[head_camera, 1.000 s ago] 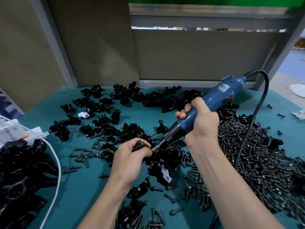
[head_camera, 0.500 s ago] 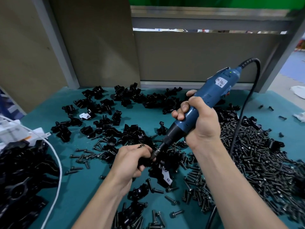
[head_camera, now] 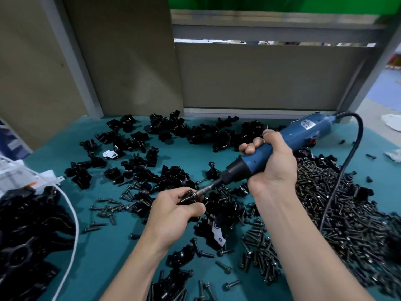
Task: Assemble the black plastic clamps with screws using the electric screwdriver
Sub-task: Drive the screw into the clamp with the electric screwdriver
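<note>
This is an assembly station in a factory or workshop. The table (head_camera: 104, 246), covered in teal matting, carries loose black plastic clamps (head_camera: 165, 129) strewn in bulk along its far edge and a deep heap of screws (head_camera: 347, 213) at its right side, with a corded electric screwdriver (head_camera: 303, 133) over them. Drab partition panels (head_camera: 260, 77) in grey metal framing wall off the far edge, and a blue shop floor (head_camera: 388, 83) shows past the right corner.

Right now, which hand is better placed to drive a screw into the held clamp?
The right hand: it grips the screwdriver, whose bit points at the clamp. The left hand is busy holding that clamp, so it should probably only steady it.
</note>
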The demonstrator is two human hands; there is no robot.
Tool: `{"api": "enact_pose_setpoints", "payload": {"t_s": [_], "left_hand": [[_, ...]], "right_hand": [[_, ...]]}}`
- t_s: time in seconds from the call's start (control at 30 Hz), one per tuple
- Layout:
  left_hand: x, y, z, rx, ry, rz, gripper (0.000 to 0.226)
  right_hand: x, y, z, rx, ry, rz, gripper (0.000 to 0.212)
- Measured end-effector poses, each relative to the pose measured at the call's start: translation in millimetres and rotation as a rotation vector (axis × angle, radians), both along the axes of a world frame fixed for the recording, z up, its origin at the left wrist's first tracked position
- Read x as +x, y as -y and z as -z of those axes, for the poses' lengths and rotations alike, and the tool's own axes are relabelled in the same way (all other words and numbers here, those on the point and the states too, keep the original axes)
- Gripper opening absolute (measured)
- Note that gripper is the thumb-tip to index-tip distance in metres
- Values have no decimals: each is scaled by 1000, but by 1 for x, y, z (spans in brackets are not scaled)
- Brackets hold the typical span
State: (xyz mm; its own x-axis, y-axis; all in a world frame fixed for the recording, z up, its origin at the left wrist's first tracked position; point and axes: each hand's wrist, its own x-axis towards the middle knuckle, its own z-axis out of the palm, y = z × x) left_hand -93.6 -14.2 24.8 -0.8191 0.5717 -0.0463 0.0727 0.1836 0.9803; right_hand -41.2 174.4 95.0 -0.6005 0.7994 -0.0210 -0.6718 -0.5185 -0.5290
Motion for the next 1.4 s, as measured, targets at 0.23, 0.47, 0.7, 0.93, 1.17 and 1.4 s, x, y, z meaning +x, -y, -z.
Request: {"api": "enact_pose_setpoints", "payload": {"t_s": [0.23, 0.47, 0.7, 0.93, 1.17, 1.4], "left_hand": [[1, 1, -1, 13, -6, 8, 18], [2, 4, 5, -1, -12, -65, 11], [3, 1, 8, -43, -17, -101, 24], [3, 0, 8, -40, 4, -129, 28], [4, 2, 7, -38, 14, -151, 29], [5, 1, 5, -35, 28, -168, 29]], "right_hand": [[-1, 7, 5, 19, -2, 6, 19], [-4, 18, 9, 96, -32, -10, 20], [-7, 20, 10, 114, -43, -42, 19], [-9, 21, 11, 142, -54, -55, 21], [-8, 24, 13, 155, -47, -59, 21], [-7, 27, 11, 224, -61, -49, 18]]}}
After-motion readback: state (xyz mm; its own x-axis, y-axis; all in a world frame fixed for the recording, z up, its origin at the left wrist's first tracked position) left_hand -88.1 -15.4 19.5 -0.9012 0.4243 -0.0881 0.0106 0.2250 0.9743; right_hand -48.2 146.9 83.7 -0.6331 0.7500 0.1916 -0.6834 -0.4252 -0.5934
